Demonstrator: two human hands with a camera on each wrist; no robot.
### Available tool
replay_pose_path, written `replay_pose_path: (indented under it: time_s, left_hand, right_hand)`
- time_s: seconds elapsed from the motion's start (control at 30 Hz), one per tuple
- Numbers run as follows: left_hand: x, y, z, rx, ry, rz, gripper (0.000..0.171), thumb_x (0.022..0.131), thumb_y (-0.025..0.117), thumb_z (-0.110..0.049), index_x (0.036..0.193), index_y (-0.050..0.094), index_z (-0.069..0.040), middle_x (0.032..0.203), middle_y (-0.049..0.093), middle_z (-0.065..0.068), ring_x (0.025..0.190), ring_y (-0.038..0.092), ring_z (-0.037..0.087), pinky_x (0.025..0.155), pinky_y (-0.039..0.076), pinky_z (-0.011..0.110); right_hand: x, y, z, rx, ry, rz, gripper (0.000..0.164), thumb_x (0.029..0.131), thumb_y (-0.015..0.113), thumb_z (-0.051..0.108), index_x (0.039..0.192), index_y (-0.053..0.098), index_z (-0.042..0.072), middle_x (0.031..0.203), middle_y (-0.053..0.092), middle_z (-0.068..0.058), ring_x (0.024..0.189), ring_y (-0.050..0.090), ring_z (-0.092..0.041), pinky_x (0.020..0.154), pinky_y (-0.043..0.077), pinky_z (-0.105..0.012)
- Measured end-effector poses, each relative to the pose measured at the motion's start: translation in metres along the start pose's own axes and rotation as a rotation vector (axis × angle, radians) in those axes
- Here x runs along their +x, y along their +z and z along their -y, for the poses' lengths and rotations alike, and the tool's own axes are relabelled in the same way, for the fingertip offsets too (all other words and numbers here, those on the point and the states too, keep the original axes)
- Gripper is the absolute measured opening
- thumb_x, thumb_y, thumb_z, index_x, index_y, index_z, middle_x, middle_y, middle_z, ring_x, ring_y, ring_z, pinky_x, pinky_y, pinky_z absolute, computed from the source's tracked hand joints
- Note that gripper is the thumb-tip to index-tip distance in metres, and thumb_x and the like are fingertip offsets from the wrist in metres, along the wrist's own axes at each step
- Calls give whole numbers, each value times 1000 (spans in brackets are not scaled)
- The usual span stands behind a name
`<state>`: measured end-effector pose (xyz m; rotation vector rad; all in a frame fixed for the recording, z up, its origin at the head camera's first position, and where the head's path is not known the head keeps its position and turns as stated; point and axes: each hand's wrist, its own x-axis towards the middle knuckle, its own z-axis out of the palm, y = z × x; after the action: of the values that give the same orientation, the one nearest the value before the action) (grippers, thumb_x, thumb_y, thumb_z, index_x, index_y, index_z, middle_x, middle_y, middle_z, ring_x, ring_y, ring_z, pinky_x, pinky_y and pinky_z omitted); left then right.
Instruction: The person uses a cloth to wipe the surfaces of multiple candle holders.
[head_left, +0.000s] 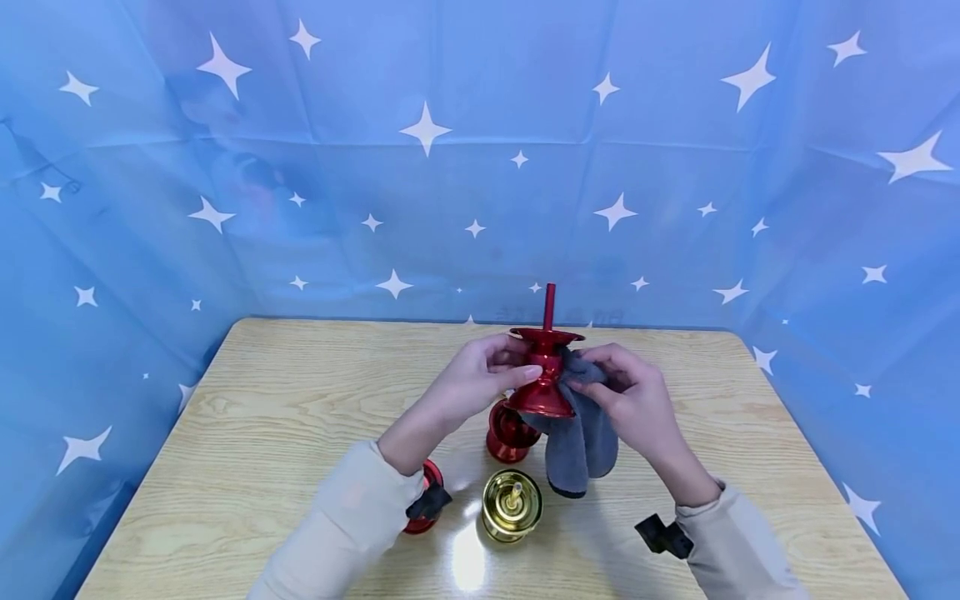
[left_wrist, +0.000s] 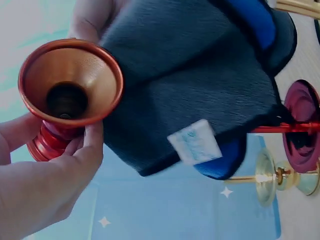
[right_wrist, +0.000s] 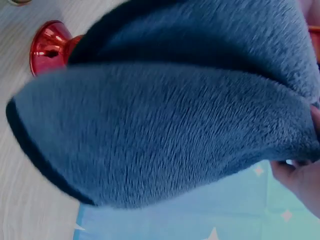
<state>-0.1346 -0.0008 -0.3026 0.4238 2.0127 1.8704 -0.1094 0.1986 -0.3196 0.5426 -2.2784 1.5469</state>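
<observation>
A shiny red candle holder (head_left: 545, 392) with a spike on top is held upright above the table. My left hand (head_left: 495, 371) grips its waist between thumb and fingers. In the left wrist view the flared, hollow base of the candle holder (left_wrist: 112, 82) faces the camera. My right hand (head_left: 630, 392) pinches a grey plush cloth (head_left: 567, 454) against the holder's right side, and the cloth hangs down in folds. A white tag (left_wrist: 195, 142) shows on the cloth in the left wrist view. In the right wrist view the cloth (right_wrist: 165, 135) hides most of the holder.
Below the hands, a second red candle holder (head_left: 507, 446) stands on the wooden table (head_left: 300, 392). A gold one (head_left: 512, 508) stands nearer the front. Another red piece (head_left: 432, 475) is partly covered by the left sleeve. A blue star-patterned curtain (head_left: 480, 183) hangs behind.
</observation>
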Motion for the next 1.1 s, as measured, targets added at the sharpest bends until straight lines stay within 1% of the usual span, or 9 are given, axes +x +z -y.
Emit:
replay_pose_path:
  time_s: [0.13,0.2,0.4,0.47,0.53,0.67,0.77,0.97,1.1]
  left_hand:
    - [-1,3,-3,65,0,-35,34,87,64,-17,114,56,2,108,60,13,94,61,21,77,51,29]
    - [0,5,-1,137,13,-78,33,86,65,-19,111,58,0,105,61,11,91,61,20,75,51,28]
    - [1,8,3,324,63,-145,26,85,66,-18,105,62,-2,97,64,8,87,60,19,71,50,26]
    - [1,7,2,302,56,-126,25,86,65,-17,106,62,-1,97,64,9,87,60,19,71,50,26]
    - [1,6,2,225,37,-99,27,87,63,-15,109,61,1,101,63,10,90,59,20,73,50,27]
    - [0,3,0,12,3,-36,30,89,59,-8,116,56,5,110,59,15,96,59,23,77,51,30]
    - [0,2,0,-67,7,0,32,89,58,-6,118,53,7,112,58,17,98,59,23,80,51,30]
    - [1,6,5,-82,-12,-11,36,82,68,-11,114,56,2,107,61,12,93,61,19,77,52,30]
    - [3,7,10,53,10,-73,33,80,71,-15,108,61,0,101,63,9,88,62,18,73,52,28]
  right_hand:
    - [-1,1,1,1,4,-9,25,71,64,-20,90,63,-4,91,65,-14,80,63,-6,66,52,-20]
    - [-2,1,5,10,-16,-28,26,70,65,-21,89,64,-3,92,65,-10,80,63,-7,65,52,-21]
    - [-1,4,21,-62,-190,-39,28,67,69,-19,88,66,0,94,66,-14,89,62,-10,72,51,-19]
    - [-2,5,22,-57,-227,-28,29,67,68,-20,88,65,-1,94,65,-15,91,62,-11,74,51,-20]
    - [-2,4,21,-23,-217,-33,30,67,66,-22,88,64,-2,95,65,-12,90,62,-11,72,51,-19]
    - [-4,1,14,66,-128,-53,29,67,62,-26,89,63,-6,96,65,-3,84,64,-10,68,52,-19]
    - [-4,-2,9,72,-62,-55,27,69,63,-23,90,62,-6,96,65,0,82,64,-10,67,52,-20]
    - [-7,-3,2,18,56,9,25,71,62,-21,91,63,-5,91,65,-10,79,63,-9,64,53,-24]
    - [-8,-1,7,-102,37,24,27,70,63,-20,90,65,-2,90,65,-13,77,61,-5,61,51,-19]
